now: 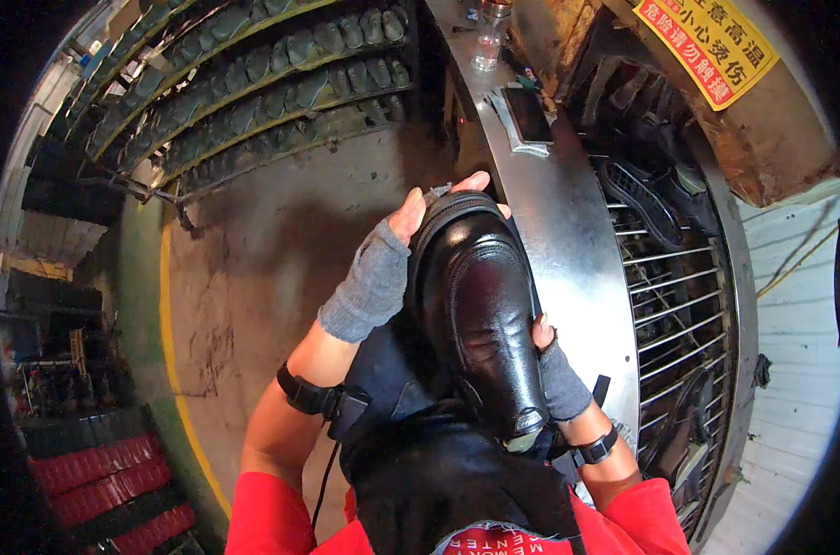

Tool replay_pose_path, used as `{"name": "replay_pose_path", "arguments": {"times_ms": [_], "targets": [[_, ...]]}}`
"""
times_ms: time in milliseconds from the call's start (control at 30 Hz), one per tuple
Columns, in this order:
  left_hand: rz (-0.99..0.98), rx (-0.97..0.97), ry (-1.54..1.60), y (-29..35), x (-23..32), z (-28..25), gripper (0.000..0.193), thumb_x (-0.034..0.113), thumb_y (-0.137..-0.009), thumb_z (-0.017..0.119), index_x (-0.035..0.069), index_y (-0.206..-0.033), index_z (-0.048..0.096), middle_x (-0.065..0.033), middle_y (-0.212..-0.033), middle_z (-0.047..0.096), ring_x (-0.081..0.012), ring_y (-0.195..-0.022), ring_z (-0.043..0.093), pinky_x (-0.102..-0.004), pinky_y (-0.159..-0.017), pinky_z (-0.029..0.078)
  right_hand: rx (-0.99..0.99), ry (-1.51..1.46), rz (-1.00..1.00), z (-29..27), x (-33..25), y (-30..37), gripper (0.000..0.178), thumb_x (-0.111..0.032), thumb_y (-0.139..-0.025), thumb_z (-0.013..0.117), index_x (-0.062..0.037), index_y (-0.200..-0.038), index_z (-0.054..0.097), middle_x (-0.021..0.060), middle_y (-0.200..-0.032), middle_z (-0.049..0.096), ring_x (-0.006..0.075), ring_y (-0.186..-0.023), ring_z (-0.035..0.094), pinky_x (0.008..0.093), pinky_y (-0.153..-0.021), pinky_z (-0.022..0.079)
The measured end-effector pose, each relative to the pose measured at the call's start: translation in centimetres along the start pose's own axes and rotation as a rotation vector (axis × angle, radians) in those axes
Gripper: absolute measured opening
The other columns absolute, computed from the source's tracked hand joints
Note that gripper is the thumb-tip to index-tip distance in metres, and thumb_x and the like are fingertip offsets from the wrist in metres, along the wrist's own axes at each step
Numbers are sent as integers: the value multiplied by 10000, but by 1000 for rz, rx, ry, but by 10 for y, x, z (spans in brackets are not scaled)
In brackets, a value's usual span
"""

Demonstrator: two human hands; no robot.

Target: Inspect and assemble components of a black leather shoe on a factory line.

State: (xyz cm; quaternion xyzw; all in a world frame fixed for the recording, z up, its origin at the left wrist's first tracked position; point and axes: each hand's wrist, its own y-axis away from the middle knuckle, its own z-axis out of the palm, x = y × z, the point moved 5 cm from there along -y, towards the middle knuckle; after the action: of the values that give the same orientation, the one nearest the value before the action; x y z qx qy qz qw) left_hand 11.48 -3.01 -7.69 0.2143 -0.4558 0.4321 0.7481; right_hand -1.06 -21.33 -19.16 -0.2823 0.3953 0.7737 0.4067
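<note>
A glossy black leather shoe lies lengthwise in front of me, toe pointing away, over my dark apron. My left hand, in a grey fingerless glove, closes round the toe end, with fingertips showing on both sides of it. A scrap of grey material shows among those fingers; whether it is a rag or part of the glove I cannot tell. Along the right side of the shoe, nearer the heel, my right hand grips it, thumb visible against the leather and the other fingers hidden underneath.
A metal worktop runs along my right, bearing a dark flat device on papers and a clear bottle. Beyond it, a barred metal rack holds dark shoes and soles. Shelves of shoe lasts stand far left.
</note>
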Motion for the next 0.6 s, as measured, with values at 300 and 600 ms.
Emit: {"name": "replay_pose_path", "arguments": {"times_ms": [300, 600], "targets": [[7, 82, -41, 18, 14, 7, 586, 362, -1159, 388, -10, -1612, 376, -170, -1428, 645, -220, -1275, 627, -351, -1111, 497, -96, -8, -28, 33, -34, 9, 822, -751, -964, 579, 32, -1174, 719, 106, -1054, 767, 188, -926, 741, 334, -825, 614], [113, 246, -299, 71, 39, -11, 1526, 555, -570, 1023, 39, -1693, 128, -68, -1520, 522, -215, -1365, 542, -387, -1204, 395, -153, 369, -54, 86, -73, 3, 663, -616, -981, 664, 39, -1043, 742, 42, -885, 721, 127, -810, 650, 292, -730, 525]]}}
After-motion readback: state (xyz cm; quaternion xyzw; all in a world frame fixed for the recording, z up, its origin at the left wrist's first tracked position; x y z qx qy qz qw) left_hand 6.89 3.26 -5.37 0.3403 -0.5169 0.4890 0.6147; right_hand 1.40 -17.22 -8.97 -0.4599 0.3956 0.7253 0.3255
